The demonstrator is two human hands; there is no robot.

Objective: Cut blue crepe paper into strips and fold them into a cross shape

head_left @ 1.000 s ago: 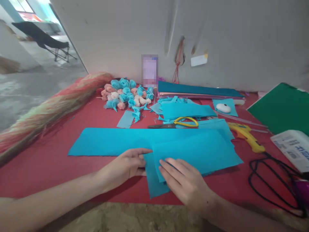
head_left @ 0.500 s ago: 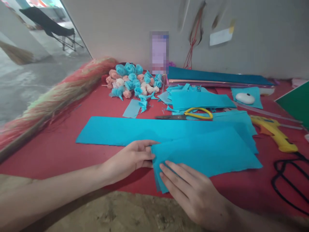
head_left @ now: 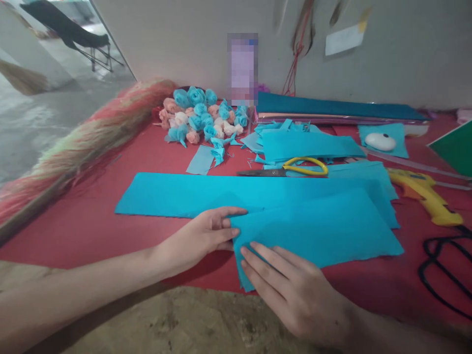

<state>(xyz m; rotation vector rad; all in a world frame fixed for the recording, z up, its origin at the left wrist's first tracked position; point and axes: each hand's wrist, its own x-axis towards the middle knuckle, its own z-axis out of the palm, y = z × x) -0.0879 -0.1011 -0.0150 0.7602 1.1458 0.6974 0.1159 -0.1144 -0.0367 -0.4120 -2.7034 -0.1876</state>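
A layered blue sheet (head_left: 313,231) lies at the front of the red table, its left end between my hands. My left hand (head_left: 202,236) pinches the upper left corner, with the thumb on top and other fingers partly beneath. Across the lower left part, my right hand (head_left: 295,285) lies with its fingers stretched flat on the sheet. Behind it a long folded blue strip (head_left: 177,194) runs to the left, partly under the sheet. Scissors with yellow handles (head_left: 304,167) rest just beyond the strip.
Blue, pink and white paper flowers (head_left: 201,118) are heaped at the back left, near blue scraps (head_left: 309,145). On the right are a yellow glue gun (head_left: 427,194), its black cord (head_left: 429,275) and a white oval object (head_left: 380,141). A bristly bundle (head_left: 92,132) edges the left.
The view has shifted slightly. The sheet's lower left layers lie closer together, and my left index finger reaches a little farther over the top edge. My right hand stays flat on the sheet.
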